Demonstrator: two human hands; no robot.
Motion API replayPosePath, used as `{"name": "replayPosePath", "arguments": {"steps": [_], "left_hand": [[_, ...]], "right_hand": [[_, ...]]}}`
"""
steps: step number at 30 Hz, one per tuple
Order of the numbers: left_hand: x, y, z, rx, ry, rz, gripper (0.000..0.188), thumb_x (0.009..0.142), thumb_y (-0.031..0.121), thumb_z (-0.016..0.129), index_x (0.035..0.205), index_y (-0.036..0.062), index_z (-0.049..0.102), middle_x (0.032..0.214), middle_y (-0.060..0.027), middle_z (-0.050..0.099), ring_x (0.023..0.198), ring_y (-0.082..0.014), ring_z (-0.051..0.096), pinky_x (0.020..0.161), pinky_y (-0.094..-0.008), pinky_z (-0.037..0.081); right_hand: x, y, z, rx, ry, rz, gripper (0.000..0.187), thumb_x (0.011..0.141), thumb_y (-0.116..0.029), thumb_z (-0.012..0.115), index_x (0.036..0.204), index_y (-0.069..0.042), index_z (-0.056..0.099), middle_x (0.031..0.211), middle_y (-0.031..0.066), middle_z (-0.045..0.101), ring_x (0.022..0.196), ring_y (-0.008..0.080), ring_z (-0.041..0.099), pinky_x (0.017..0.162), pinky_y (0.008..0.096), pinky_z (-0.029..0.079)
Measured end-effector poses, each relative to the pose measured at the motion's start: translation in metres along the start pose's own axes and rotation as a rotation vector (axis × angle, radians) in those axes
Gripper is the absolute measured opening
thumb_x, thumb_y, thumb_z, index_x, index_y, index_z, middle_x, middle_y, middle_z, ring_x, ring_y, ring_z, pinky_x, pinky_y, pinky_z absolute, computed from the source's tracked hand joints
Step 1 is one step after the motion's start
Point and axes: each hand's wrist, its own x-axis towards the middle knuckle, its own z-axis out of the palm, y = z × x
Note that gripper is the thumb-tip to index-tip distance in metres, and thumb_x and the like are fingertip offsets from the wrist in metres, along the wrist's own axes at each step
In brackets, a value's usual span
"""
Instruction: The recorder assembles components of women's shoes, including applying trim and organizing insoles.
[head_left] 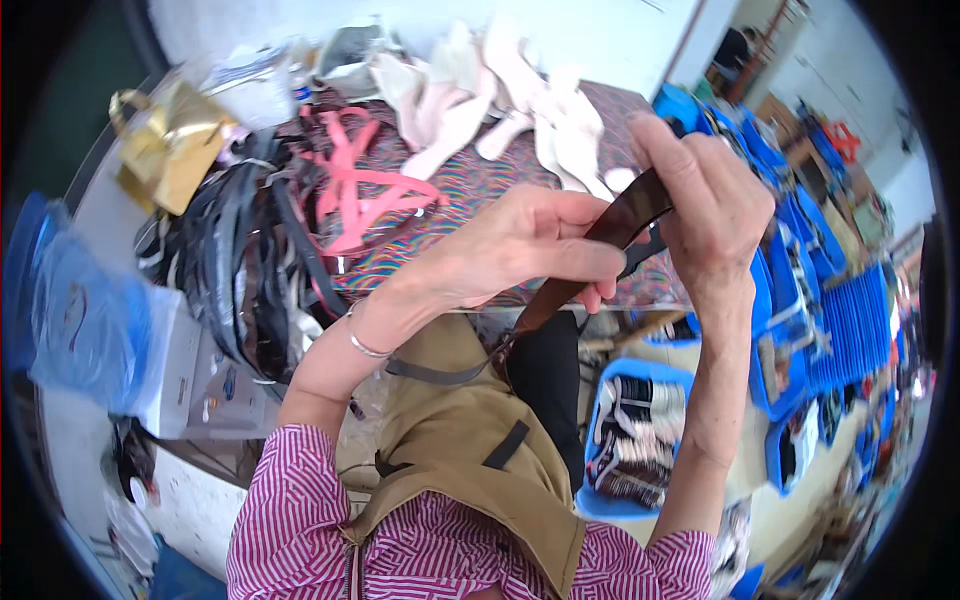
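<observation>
Above my lap, a dark brown strap (546, 302), leather-like and shiny, is stretched slantwise between my hands. My right hand (708, 195) is closed on its upper end, thumb and fingers bent around it. Lower along the strap, my left hand (545, 240) pinches it between thumb and fingers; a silver bangle circles that wrist. Below the left fingers the strap hangs toward my brown apron (440, 425), where a greyish narrow band (440, 376) joins it near what looks like a small buckle. A short black piece shows between the hands, partly hidden by the fingers.
On the patterned table (460, 215) lie pink straps (350, 200), white sole-shaped pieces (465, 125) and a heap of black straps (240, 260). A gold bag (175, 140) stands far left. Blue baskets (632, 512) hold strap bundles at right; blue plastic (95, 325) hangs left.
</observation>
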Motion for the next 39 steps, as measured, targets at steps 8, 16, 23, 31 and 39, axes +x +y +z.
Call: {"name": "replayPosePath", "arguments": {"steps": [8,16,23,31,39], "left_hand": [[-0.048,0.051,-0.051,0.724,0.762,0.58,0.017,0.092,0.002,0.054,0.104,-0.0046,0.064,0.077,-0.0079,0.066,0.062,-0.0112,0.063,0.056,-0.0238,0.05],[-0.097,0.117,-0.083,0.077,0.736,0.633,0.026,0.101,0.011,0.034,0.119,-0.0031,0.047,0.109,-0.0277,0.063,0.097,-0.0395,0.065,0.087,-0.0487,0.054],[-0.18,0.186,-0.116,-0.129,0.439,0.714,0.031,0.098,0.022,0.04,0.121,0.0021,0.047,0.079,-0.0054,0.052,0.059,-0.0125,0.042,0.056,-0.0291,0.037],[-0.219,0.337,-0.024,0.772,1.139,0.999,0.026,0.095,0.017,0.04,0.108,-0.0033,0.051,0.066,-0.0012,0.041,0.049,-0.009,0.035,0.044,-0.0236,0.031],[-0.183,0.244,-0.143,0.95,1.198,0.029,0.044,0.092,0.021,0.045,0.133,0.0068,0.045,0.076,-0.0007,0.049,0.051,-0.0044,0.033,0.043,-0.0211,0.024]], "right_hand": [[0.043,-0.051,0.061,0.706,-0.04,0.499,0.056,0.065,0.007,0.072,0.117,-0.01,0.065,0.073,0.0063,0.059,0.062,0.015,0.058,0.056,0.0295,0.045],[0.072,-0.119,0.107,1.998,-0.401,0.853,0.069,0.077,-0.005,0.079,0.137,-0.002,0.046,0.093,0.0059,0.064,0.078,0.0117,0.062,0.065,0.0248,0.05],[0.069,-0.168,0.136,1.971,-0.773,0.561,0.027,0.093,-0.014,0.062,0.112,0.005,0.064,0.085,0.006,0.066,0.075,0.0106,0.064,0.069,0.0258,0.053],[0.1,-0.248,0.126,1.802,-0.383,-0.123,0.033,0.09,-0.022,0.066,0.112,0.002,0.065,0.108,0.0192,0.067,0.1,0.0335,0.064,0.086,0.0388,0.052],[0.182,-0.221,0.197,1.989,-0.064,0.613,0.034,0.095,-0.018,0.061,0.123,0.0,0.063,0.097,0.0096,0.068,0.076,0.0095,0.063,0.065,0.0229,0.053]]}}
